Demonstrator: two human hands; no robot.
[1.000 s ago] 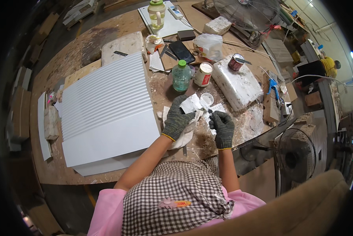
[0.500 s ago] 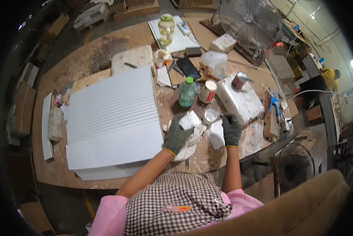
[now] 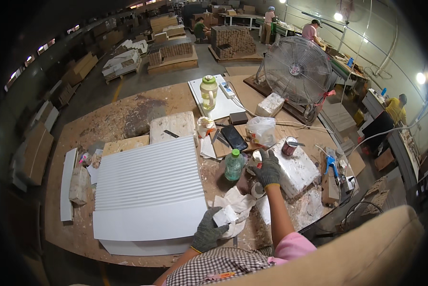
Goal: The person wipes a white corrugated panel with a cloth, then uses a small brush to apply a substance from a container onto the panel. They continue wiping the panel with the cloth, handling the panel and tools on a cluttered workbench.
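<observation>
My left hand (image 3: pixel 209 232), in a grey-green knit glove, grips a small white square piece (image 3: pixel 225 216). Beside it lies a crumpled white cloth (image 3: pixel 240 201). My gloved right hand (image 3: pixel 268 171) reaches forward, thumb and fingers apart, at a red-and-white can (image 3: pixel 257 155) that it partly covers; whether it touches the can is unclear. Below that wrist a small white cup (image 3: pixel 257 190) is partly hidden, with a white sheet (image 3: pixel 263 209) nearby. A green-capped bottle (image 3: pixel 234 165) stands left of the can. White ridged panels (image 3: pixel 147 190) lie stacked to the left.
A stained white block (image 3: pixel 295 174) bears an open tin (image 3: pixel 289 146) with a flat tool across it. Farther back are a black phone (image 3: pixel 234 137), a plastic bag (image 3: pixel 261 131), a lidded jug (image 3: pixel 208 93) and a large fan (image 3: pixel 297 70). A blue-handled tool (image 3: pixel 331 164) lies right.
My right hand has left the white sheet and moved forward to the red-and-white can. My left hand, still on the white piece, has drawn back toward me. The view has tilted up.
</observation>
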